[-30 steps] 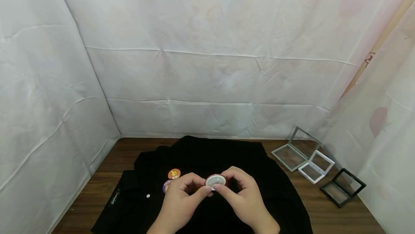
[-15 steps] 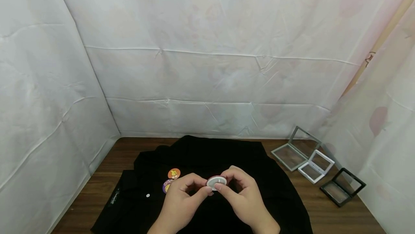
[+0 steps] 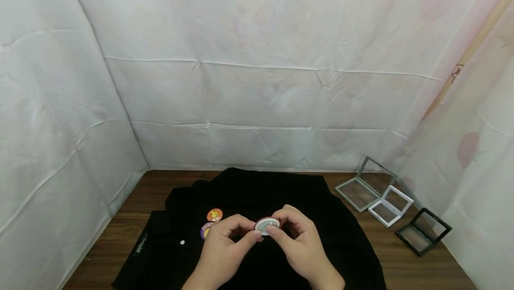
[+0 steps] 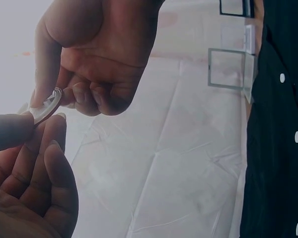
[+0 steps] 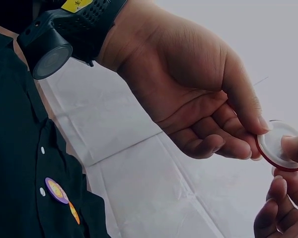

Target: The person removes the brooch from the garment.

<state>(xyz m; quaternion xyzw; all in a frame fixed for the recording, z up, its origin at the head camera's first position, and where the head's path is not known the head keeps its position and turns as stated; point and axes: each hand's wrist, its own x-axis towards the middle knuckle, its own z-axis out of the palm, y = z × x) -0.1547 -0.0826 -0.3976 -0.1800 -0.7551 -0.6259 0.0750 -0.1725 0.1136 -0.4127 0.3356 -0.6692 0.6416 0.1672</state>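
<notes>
Between both hands a round pin badge [image 3: 266, 225] with a red rim is held, its white back turned up. My left hand [image 3: 225, 247] pinches the badge's left edge between thumb and fingers. On the opposite side my right hand [image 3: 301, 243] grips its right edge, the thumb lying on the back near the small metal pin. Below them a black buttoned shirt [image 3: 265, 192] lies spread out. An orange badge [image 3: 214, 214] and a purple badge [image 3: 205, 230] are on the shirt, the purple one partly hidden by my left hand in the head view.
Three open hinged frames stand at the right of the wooden table [image 3: 425, 274]: a grey frame [image 3: 346, 183], a white frame [image 3: 387, 225] and a black frame [image 3: 420, 254]. Pale cloth walls [image 3: 257, 102] close off the back and sides.
The badge has tilted slightly between the fingers, and the right thumb lies a little further over its back. Both hands stay in nearly the same place.
</notes>
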